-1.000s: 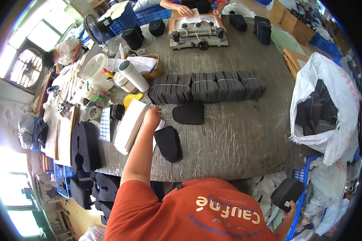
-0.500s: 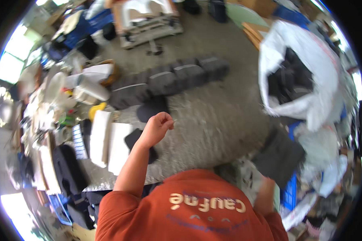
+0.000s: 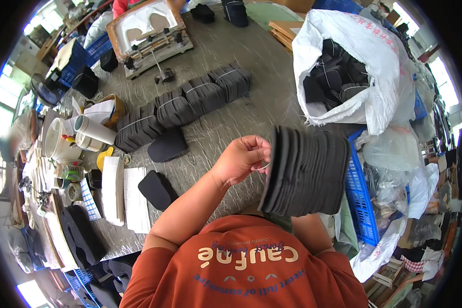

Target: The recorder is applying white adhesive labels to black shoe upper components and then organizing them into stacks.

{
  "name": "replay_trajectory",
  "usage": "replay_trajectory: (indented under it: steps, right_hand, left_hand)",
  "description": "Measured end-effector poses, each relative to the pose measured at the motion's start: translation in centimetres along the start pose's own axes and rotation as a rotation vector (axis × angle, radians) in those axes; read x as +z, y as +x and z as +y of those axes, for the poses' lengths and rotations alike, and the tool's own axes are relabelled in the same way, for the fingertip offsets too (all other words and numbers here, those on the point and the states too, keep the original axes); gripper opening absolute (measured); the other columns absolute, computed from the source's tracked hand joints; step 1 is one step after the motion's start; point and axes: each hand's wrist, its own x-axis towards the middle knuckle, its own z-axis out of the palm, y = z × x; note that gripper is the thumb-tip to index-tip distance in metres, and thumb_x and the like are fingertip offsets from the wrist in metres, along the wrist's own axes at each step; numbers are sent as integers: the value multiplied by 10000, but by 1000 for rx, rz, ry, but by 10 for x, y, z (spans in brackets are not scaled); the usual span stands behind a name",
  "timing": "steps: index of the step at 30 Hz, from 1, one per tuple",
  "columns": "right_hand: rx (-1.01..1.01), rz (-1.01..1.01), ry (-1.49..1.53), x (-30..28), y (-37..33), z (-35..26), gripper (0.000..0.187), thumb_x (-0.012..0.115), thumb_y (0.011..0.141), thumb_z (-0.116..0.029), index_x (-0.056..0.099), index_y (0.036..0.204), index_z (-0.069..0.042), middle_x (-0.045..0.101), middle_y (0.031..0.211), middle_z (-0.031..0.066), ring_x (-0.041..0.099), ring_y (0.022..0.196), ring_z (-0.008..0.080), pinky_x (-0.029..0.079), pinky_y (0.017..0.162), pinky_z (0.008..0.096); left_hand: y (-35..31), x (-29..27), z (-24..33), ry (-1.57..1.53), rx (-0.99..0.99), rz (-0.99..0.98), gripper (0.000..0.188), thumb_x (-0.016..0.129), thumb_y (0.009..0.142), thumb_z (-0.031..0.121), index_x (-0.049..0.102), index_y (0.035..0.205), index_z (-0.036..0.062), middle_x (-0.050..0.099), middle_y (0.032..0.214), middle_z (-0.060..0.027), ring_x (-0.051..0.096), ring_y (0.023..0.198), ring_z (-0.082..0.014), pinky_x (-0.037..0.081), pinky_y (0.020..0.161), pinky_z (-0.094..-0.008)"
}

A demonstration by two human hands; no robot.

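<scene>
My left hand [image 3: 245, 158]: pinching band [image 3: 262, 167], now within reach of pad stack [image 3: 310, 172], three o'clock. Right hand: hidden, can't tell.

Clock read from L grip [image 3: 245, 160], 12 = away from the person. Widest room: bare desk [image 3: 267, 110] at 12–1, a lane betw. the row of dark bundles [image 3: 179, 107] (10–11) and the white sack [image 3: 385, 97] (approx. 2). Narrower strip at 9–10, up to the nr. black pad [image 3: 168, 145]; a 2nd black pad [image 3: 156, 190] blocks 8, w/ white paper stacks [image 3: 113, 190] beyond. Clamp frame [image 3: 156, 43] stands at 11, past the bundles. 3 o'clock is shut off: held stack of dark pads [image 3: 308, 172] is right by the fingertips & hides what's behind. Blue crate [image 3: 362, 197] at 3–4, R forearm [image 3: 310, 233] at 4–5.
</scene>
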Motion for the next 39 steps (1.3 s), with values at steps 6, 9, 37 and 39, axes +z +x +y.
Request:
replay_trajectory:
  steps: [6,9,37,39]
  right_hand:
    - [159,-285,162,-9,-19,-29,596,469,948,-412,347,1457,-129,257,1508,210,480,1157,371,375,994,585]
    - [82,-329,203,-35,-36,-36,613,434,961,-427,302,1472,-115,243,1492,249,481,1146,370,421,924,543]
    - [308,68,-2000,-13,5,-59,1100,875,578,-265,254,1442,14,405,1377,269,421,1282,384,359,1069,402]
    - [302,158,-1988,-15,9,-53,1088,879,573,-246,271,1438,14,442,1345,272,438,1267,391,372,1057,396]
  left_hand:
    - [2,34,-3,57,-15,145,82,608,916,49,612,998,57,668,885,-45,545,617,-69,470,616,-195]
    - [13,52,-3,126,-30,41,126,590,926,47,599,1052,56,672,973,-64,590,691,-83,485,633,-202]
    - [-20,30,48,961,344,-873,603,732,788,210,527,1309,-13,619,997,-74,571,879,-242,440,779,-339]
    - [-44,38,55,1400,290,-811,524,733,773,193,591,1258,54,631,991,-82,574,996,-267,374,932,-418]
